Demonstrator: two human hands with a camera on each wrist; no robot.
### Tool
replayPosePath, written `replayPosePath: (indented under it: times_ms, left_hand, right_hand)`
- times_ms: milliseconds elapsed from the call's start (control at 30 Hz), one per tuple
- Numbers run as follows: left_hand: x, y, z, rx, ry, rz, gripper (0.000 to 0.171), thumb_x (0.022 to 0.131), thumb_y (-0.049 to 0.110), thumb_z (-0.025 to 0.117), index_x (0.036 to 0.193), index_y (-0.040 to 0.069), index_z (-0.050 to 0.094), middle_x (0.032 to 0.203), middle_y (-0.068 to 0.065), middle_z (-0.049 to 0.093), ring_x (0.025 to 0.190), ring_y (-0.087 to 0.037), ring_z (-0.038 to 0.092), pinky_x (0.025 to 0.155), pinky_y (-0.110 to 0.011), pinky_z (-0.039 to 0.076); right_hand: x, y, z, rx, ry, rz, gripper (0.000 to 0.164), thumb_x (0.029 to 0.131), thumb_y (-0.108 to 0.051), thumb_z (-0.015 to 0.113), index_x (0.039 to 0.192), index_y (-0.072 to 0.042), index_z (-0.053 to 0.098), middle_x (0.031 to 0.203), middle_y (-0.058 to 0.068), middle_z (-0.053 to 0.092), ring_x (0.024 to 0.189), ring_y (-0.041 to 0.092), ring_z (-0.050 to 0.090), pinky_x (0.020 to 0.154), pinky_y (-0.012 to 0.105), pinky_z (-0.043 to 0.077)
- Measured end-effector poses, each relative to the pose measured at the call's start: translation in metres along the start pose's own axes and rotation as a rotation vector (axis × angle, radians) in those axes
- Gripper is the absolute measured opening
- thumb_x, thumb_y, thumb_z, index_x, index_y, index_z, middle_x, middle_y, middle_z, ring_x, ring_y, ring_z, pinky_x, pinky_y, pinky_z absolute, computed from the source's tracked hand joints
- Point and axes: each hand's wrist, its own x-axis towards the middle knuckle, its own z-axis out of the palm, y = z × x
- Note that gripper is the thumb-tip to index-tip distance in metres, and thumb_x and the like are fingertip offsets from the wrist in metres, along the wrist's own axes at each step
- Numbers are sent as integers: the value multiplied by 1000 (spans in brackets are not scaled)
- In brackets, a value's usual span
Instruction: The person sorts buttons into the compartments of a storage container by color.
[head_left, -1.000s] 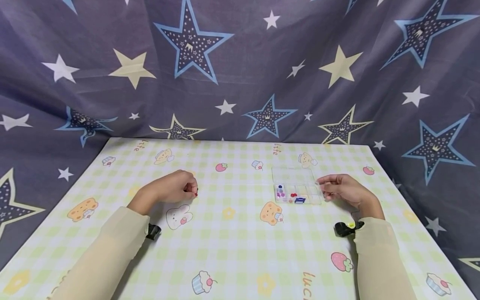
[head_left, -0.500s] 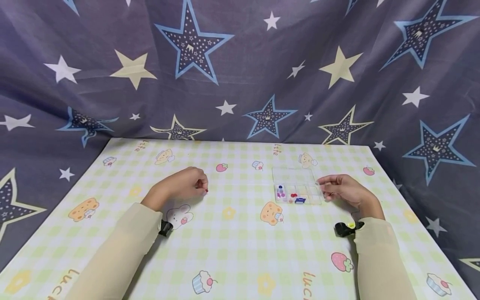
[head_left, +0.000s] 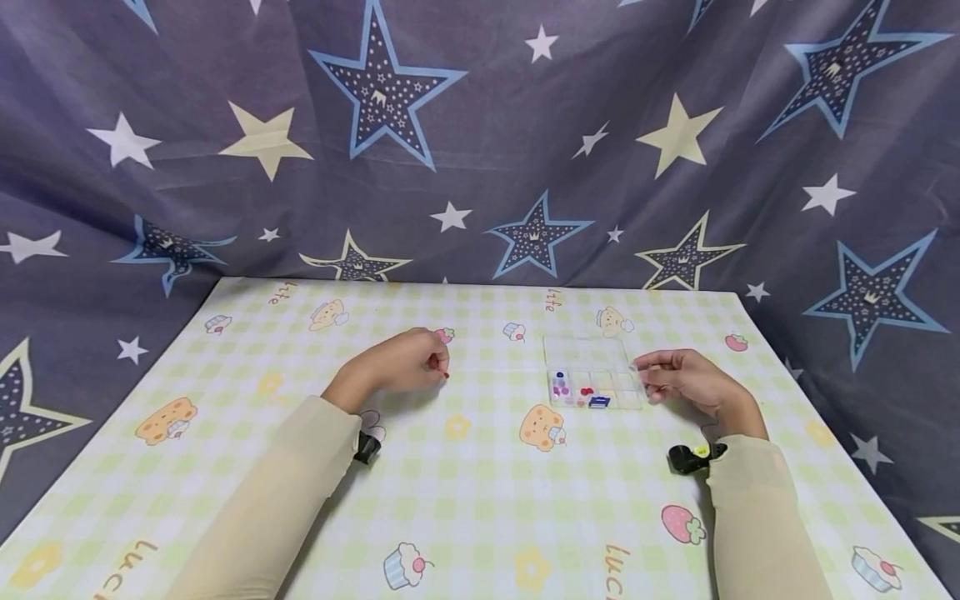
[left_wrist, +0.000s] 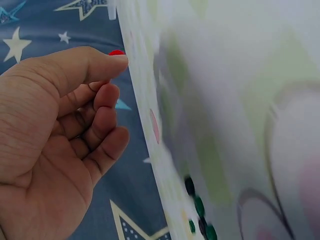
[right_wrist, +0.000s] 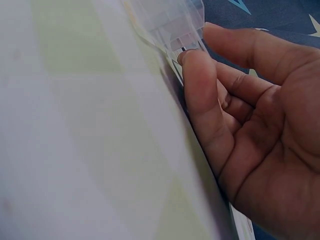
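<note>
My left hand is above the left-middle of the cloth, thumb and finger pinching a small red bead. The bead shows as a red dot at the fingertips in the head view. To the right lies a clear compartment box, its lid folded back. Purple beads, red beads and a dark blue piece sit in its compartments. My right hand grips the box's right edge between thumb and fingers; in the right wrist view the fingertips are at the box's side.
Several dark green beads lie on the checked tablecloth in the left wrist view. A dark curtain with stars hangs behind the table. Each wrist wears a black camera, such as the right one.
My left hand has moved right across the cloth, toward the box, with the red bead in its fingers. My right hand and the box have stayed in place.
</note>
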Motion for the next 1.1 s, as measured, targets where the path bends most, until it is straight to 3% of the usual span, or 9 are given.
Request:
replayPosePath:
  times_ms: [467, 767, 867, 1100]
  left_hand:
    - [37, 23, 6, -4, -10, -15, 17, 89, 5, 68, 77, 18, 68, 80, 6, 61, 76, -13, 51, 77, -31, 46]
    - [54, 37, 8, -14, -20, -50, 16, 91, 8, 67, 78, 17, 68, 82, 4, 61, 79, -15, 51, 79, -32, 44]
    - [61, 41, 10, -12, -18, -66, 16, 91, 10, 68, 78, 20, 68, 82, 5, 61, 79, -14, 51, 74, -32, 44]
    - [78, 53, 18, -48, 6, 2, 14, 90, 9, 70, 78, 18, 68, 81, 4, 60, 81, -13, 51, 79, -29, 44]
  right_hand:
    - [1, 0, -1, -16, -5, -5, 47, 102, -6, 60, 140, 16, 46, 99, 9, 65, 79, 17, 64, 74, 32, 59]
    - [1, 1, -2, -12, -14, -3, 48, 102, -6, 60, 141, 16, 45, 100, 10, 66, 80, 17, 64, 74, 32, 59]
    - [1, 1, -2, -14, -16, -3, 48, 102, -7, 60, 142, 16, 44, 100, 10, 67, 80, 17, 64, 74, 32, 59]
    - [0, 1, -1, -20, -19, -10, 49, 102, -8, 61, 142, 16, 44, 99, 10, 67, 80, 18, 64, 74, 33, 59]
